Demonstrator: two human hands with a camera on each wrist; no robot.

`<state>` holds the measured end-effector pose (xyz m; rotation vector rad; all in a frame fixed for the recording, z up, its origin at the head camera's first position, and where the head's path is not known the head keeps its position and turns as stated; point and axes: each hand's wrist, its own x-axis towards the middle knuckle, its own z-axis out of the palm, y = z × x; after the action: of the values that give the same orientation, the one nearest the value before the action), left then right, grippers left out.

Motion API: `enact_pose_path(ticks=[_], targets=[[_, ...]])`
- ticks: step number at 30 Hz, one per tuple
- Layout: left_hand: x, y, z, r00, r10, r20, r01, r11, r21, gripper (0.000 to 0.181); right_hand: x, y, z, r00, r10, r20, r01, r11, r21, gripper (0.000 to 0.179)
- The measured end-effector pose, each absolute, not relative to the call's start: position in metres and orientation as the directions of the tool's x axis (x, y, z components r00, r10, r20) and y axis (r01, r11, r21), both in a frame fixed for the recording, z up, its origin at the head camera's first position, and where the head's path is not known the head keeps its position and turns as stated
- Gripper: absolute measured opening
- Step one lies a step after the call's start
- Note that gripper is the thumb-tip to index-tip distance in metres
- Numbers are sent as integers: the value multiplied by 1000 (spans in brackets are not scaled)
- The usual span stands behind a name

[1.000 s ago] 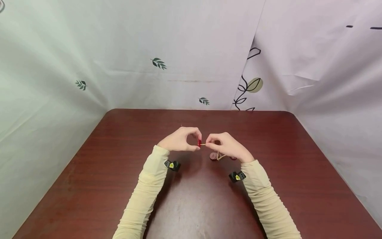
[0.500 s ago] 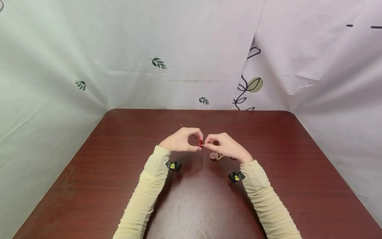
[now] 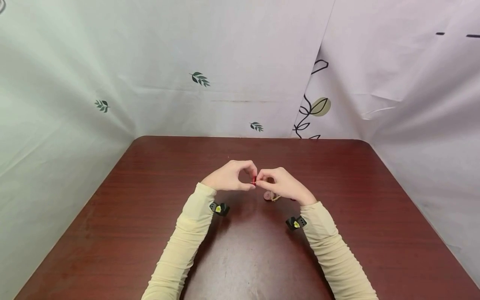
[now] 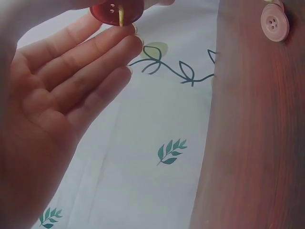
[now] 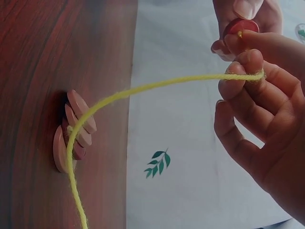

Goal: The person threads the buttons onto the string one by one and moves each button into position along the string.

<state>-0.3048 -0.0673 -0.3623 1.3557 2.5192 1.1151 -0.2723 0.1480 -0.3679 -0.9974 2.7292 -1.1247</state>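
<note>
Red button [image 4: 110, 15], which we see edge-on from the head view at the left hand's [image 3: 228, 175] three o'clock, pinched there, and nine o'clock from the right hand [image 3: 286, 183], whose curled fingertips grip yellow cord [image 5: 143, 87] beside it.

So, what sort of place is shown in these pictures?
Probably a makeshift recording corner: a reddish-brown wood-grained table, wrinkled white leaf-printed sheeting behind and beside it, and small black cameras at both wrists.
</note>
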Motion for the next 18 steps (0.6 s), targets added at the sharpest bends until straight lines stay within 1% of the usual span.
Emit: enact_pose_path(ticks=[2, 5, 8, 10, 14, 18], targets=[[-305, -67, -363, -614, 738, 279, 701, 347, 623, 29, -272, 148, -367, -801, -561, 208, -544, 537, -645, 8], [-305, -67, -363, -616, 724, 311, 716, 348, 605, 30, -272, 147, -367, -815, -544, 199, -522, 539, -661, 16], [-305, -66, -364, -599, 724, 342, 739, 335, 584, 25, -272, 146, -366, -826, -531, 188, -499, 534, -683, 26], [-306, -66, -364, -582, 732, 356, 753, 319, 575, 22, -272, 146, -367, -830, -526, 184, -490, 531, -692, 28], [-307, -66, -364, -560, 742, 368, 772, 306, 557, 19, -273, 146, -368, -835, -514, 197, -489, 528, -694, 24], [-307, -65, -364, -565, 736, 373, 776, 320, 543, 18, -275, 148, -370, -842, -501, 203, -483, 531, -696, 17]])
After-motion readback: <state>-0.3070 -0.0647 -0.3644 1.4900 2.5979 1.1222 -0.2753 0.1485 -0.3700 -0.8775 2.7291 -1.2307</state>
